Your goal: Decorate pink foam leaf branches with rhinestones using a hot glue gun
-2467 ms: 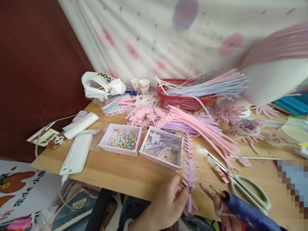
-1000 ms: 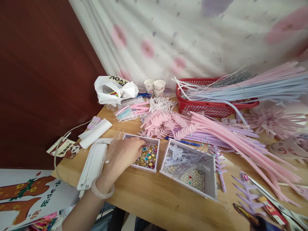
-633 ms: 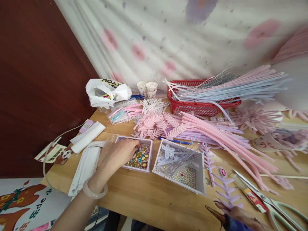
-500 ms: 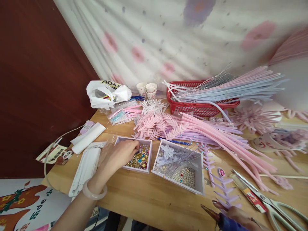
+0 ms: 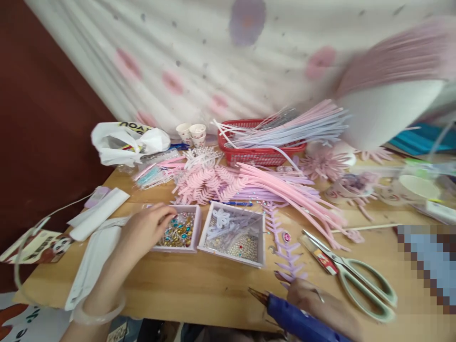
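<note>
My left hand (image 5: pixel 144 232), wearing a pale bangle, is over the left part of a small box (image 5: pixel 196 230) of gems and beads. Its fingertips are pinched together; whatever is between them is hidden. At the lower right, my right hand (image 5: pixel 317 301) is closed around a blue glue gun (image 5: pixel 292 316), though the grip is partly covered. The gun's nozzle points up and left. Beside the right fingertips lies a lilac fuzzy-stem sprig (image 5: pixel 290 261), with a pink gem (image 5: pixel 286 236) near its top. A second box (image 5: pixel 262 247) contains pearl beads and pale wire pieces.
Green-handled scissors (image 5: pixel 366 285) lie right of the sprig. Behind are pink fuzzy stems (image 5: pixel 285 190), a red basket (image 5: pixel 263 156) of stems, paper cups (image 5: pixel 197 133) and a white bag (image 5: pixel 128 142). White strips (image 5: pixel 96 256) lie at left.
The view has swung to the right, so everything appears shifted left. My left hand has drawn back slightly over the gem box, uncovering more gems. The glue gun stays beside the sprig.
</note>
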`<state>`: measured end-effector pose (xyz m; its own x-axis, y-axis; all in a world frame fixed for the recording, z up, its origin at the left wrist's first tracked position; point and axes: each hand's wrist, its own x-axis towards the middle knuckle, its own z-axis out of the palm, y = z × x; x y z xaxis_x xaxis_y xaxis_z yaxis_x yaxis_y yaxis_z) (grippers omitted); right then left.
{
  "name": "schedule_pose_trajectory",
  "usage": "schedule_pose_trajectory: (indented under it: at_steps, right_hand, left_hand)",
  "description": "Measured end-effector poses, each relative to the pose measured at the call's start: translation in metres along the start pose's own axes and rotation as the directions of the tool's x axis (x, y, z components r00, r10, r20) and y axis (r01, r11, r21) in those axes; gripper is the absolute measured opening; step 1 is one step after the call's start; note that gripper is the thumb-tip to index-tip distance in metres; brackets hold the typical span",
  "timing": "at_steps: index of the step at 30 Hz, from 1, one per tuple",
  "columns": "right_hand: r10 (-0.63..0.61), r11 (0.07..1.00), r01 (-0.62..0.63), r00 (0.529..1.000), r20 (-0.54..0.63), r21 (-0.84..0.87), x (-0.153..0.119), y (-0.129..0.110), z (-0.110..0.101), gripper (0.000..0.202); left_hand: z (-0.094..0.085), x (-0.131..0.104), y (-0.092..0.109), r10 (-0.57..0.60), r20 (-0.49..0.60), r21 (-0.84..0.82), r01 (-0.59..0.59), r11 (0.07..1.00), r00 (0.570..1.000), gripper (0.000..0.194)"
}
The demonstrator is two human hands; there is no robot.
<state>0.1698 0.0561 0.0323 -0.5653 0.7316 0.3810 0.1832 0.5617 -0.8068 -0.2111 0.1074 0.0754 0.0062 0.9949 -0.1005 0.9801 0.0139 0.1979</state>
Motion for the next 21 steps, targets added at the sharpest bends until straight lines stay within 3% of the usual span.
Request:
schedule_pose_trajectory:
  at_steps: [3, 5, 6, 8, 10, 12, 15, 21]
  right_hand:
    - [-0.073, 0.997, 0.074, 0.997, -0.004, 0.025, 0.005, -0.001, 0.004, 0.032]
    - [-0.094, 0.995, 0.091, 0.988, -0.121, -0.031, 0.005, 0.002, 0.013, 0.037]
    - [-0.131, 0.991, 0.121, 0.974, -0.184, -0.062, 0.004, 0.003, 0.017, 0.041]
    - [-0.191, 0.979, 0.173, 0.96, -0.203, -0.105, 0.001, 0.005, 0.021, 0.046]
    - [-0.187, 0.978, 0.174, 0.975, -0.121, -0.113, -0.002, 0.005, 0.019, 0.047]
    - [-0.146, 0.985, 0.141, 0.988, -0.041, -0.101, -0.007, 0.004, 0.014, 0.045]
    - [-0.136, 0.989, 0.134, 0.99, -0.035, -0.062, -0.013, 0.002, 0.007, 0.045]
    - [-0.143, 0.988, 0.142, 0.989, -0.021, -0.058, -0.013, -0.003, 0.001, 0.04]
  left_hand:
    - [-0.003, -0.01, 0.014, -0.048, -0.185, -0.158, 0.018, 0.987, 0.982, 0.03]
    - [-0.006, -0.017, 0.04, -0.119, -0.225, -0.389, 0.023, 0.921, 0.967, 0.022]
    - [-0.008, -0.019, 0.057, -0.127, -0.201, -0.546, -0.003, 0.838, 0.971, 0.018]
    - [-0.007, -0.02, 0.096, 0.008, -0.059, -0.779, -0.051, 0.625, 0.998, 0.013]
    - [-0.001, -0.014, 0.134, 0.164, 0.085, -0.899, 0.005, 0.437, 0.983, 0.011]
    - [0.008, -0.005, 0.163, 0.263, 0.171, -0.942, 0.079, 0.327, 0.95, 0.01]
    - [0.023, 0.006, 0.186, 0.336, 0.228, -0.952, 0.137, 0.274, 0.914, 0.009]
    - [0.037, 0.008, 0.197, 0.294, 0.36, -0.917, 0.278, 0.285, 0.886, 0.02]
